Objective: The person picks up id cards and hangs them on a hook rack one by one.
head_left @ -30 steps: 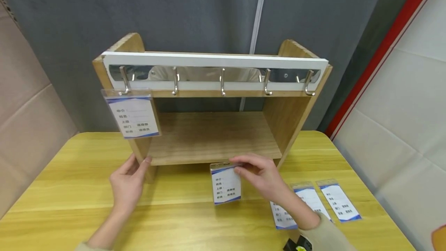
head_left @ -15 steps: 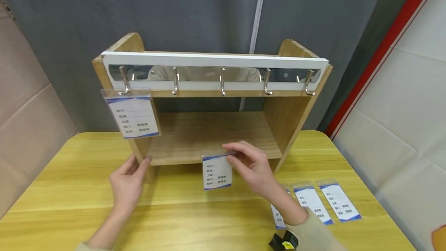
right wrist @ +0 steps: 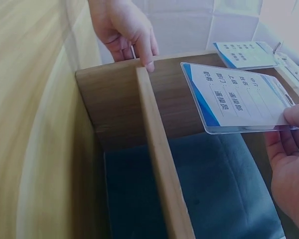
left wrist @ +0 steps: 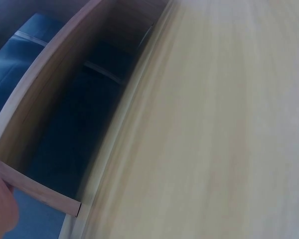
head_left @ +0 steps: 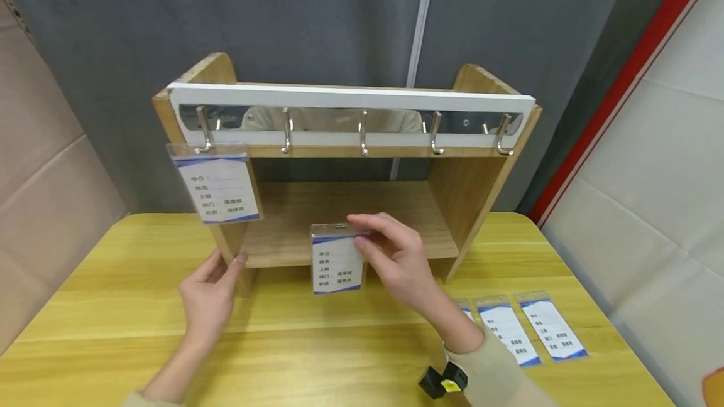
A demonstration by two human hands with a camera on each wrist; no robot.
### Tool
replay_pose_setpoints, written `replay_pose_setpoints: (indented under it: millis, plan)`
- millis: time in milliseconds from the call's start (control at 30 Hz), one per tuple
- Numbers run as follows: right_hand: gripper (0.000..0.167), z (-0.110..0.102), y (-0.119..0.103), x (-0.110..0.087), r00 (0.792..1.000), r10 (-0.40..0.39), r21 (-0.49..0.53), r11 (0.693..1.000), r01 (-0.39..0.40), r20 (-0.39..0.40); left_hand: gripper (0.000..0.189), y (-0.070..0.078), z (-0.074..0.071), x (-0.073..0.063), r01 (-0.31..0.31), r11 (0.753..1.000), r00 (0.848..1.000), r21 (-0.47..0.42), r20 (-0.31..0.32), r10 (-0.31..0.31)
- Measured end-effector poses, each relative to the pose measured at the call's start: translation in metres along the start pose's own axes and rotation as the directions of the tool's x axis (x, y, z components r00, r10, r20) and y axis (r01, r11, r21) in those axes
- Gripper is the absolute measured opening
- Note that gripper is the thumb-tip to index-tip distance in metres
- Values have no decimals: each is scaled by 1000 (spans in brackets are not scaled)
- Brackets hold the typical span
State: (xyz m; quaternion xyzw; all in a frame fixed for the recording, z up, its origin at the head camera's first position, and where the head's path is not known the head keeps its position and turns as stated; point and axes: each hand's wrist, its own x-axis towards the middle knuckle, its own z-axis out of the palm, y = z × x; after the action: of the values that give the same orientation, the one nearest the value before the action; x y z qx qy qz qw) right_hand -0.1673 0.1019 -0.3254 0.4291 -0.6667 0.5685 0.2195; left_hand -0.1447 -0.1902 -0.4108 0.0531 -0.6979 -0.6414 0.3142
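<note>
My right hand (head_left: 398, 259) pinches a clear plastic badge holder (head_left: 337, 264) by its upper right corner, thumb in front. The badge, a white card with blue trim, hangs upright before the lower board of the wooden shelf (head_left: 351, 218). At the shelf's lower left, my left hand (head_left: 209, 297) grips the side panel, its thumb at the front edge by the board. Another badge (head_left: 217, 187) hangs from the leftmost metal hook (head_left: 203, 130). In the right wrist view the held badge (right wrist: 239, 97) shows its slot near my fingers.
A white rail (head_left: 322, 94) with several metal hooks runs along the shelf's top front. More badges lie on the wooden table (head_left: 113, 306) at right, including a badge (head_left: 551, 325) farthest right and one partly behind my right forearm. A grey curtain (head_left: 317, 17) stands behind.
My right hand has carried its badge up and to the left, from above the table to in front of the shelf board. The left hand stays on the side panel.
</note>
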Motion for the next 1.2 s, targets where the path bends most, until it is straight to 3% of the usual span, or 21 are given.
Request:
replay_pose_setpoints:
  millis: [367,733,1200]
  plan:
    - [30,12,-4,27,997,-78,14,997,78,-11,39,-1,2,1,-4,1000,1000,-8,-8,3]
    - [26,20,-6,45,993,-108,63,992,111,-50,38,0,0,0,4,1000,1000,18,-9,-4]
    - [24,32,-24,73,972,-228,83,969,232,-47,40,0,1,0,-13,999,1000,36,-4,13]
